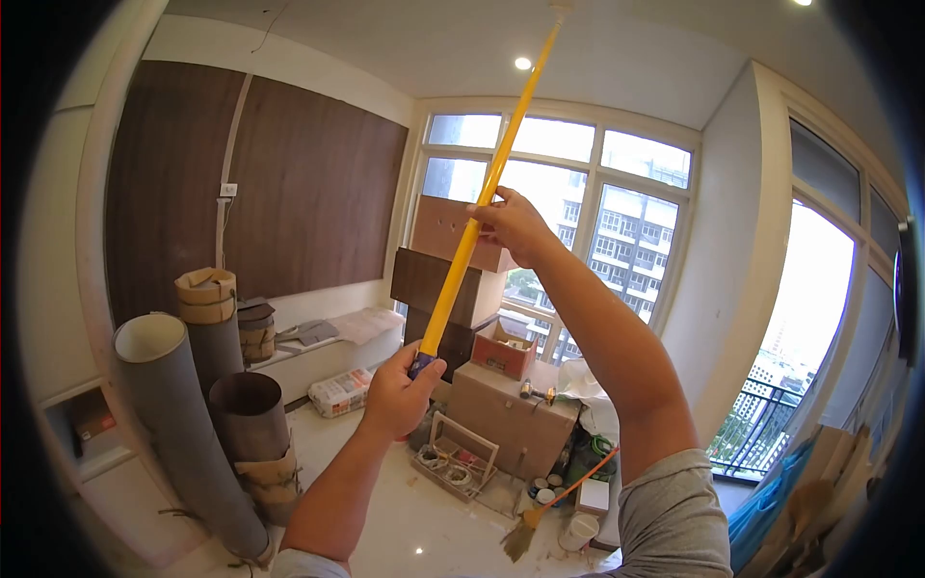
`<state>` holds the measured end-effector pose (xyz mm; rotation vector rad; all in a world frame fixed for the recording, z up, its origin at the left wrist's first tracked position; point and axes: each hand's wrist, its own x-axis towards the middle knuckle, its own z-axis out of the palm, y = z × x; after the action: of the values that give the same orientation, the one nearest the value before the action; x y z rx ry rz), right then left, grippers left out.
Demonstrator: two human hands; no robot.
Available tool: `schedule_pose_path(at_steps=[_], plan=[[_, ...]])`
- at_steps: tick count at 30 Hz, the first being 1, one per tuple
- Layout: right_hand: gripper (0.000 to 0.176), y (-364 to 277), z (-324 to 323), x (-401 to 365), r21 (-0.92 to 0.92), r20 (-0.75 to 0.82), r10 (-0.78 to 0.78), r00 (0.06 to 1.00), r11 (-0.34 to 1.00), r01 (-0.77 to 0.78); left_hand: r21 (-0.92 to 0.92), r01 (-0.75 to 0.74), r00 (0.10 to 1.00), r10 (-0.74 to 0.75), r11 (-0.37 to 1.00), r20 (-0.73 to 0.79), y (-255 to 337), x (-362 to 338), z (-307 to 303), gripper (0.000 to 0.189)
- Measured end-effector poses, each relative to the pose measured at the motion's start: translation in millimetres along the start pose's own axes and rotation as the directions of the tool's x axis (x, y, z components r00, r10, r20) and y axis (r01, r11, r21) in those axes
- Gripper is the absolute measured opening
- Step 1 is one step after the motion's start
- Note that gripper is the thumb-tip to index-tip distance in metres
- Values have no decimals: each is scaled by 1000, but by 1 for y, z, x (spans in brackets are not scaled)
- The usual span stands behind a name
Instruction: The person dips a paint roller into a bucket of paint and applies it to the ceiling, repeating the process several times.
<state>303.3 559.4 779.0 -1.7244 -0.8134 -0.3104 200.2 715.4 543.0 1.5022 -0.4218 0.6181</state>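
Note:
A long yellow pole [462, 265] slants upward from the middle of the view, its far end up at the ceiling [636, 58]. My left hand [397, 393] is wrapped round the lower end of the pole, at its dark blue grip [420, 364]. Higher up, my right hand [515, 226] holds the pole's shaft between thumb and fingers. What is fixed to the pole's far end is pale and too small to make out.
Grey rolls [183, 424] stand at the left near a white bag [339, 393]. Ahead are stacked cardboard boxes [506, 414], a wooden tool tray [453, 462], a broom [520, 538] and cans on the floor. Tall windows [631, 231] lie behind; a ceiling light [523, 64] is beside the pole.

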Motion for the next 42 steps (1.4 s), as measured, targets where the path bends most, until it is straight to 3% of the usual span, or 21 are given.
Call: schedule_pose_path(at_steps=[5,11,17,25,28,31,34,36,42], plan=[[53,7,17,-11,-27,25,-12,1000,1000,13,15,-9,1000,9,1000,-18,-14,-18,-15,37],[63,-12,59,-54,-101,127,-81,989,990,94,14,8,1000,-8,1000,-4,3,-79,-58,35],[80,-57,112,-118,-103,139,-80,987,990,95,-59,49,999,-48,997,12,27,-147,-101,38],[85,-110,152,-171,-110,204,-44,978,992,68,-94,75,997,-72,993,34,60,-211,-151,45],[83,-111,152,-166,-120,161,-61,985,990,81,-50,17,998,-14,999,54,61,-205,-153,47],[78,-107,143,-151,-111,118,-79,990,990,92,-92,110,993,-105,990,54,81,-187,-141,43],[71,-103,129,-133,-105,81,-74,994,991,83,-94,113,992,-107,989,70,89,-166,-127,42],[62,-102,120,-122,-99,66,-61,996,993,68,-40,79,995,-76,996,65,82,-147,-117,42],[58,-80,90,-72,-76,-78,19,997,997,-25,40,40,997,-42,998,59,60,-80,-85,40]])
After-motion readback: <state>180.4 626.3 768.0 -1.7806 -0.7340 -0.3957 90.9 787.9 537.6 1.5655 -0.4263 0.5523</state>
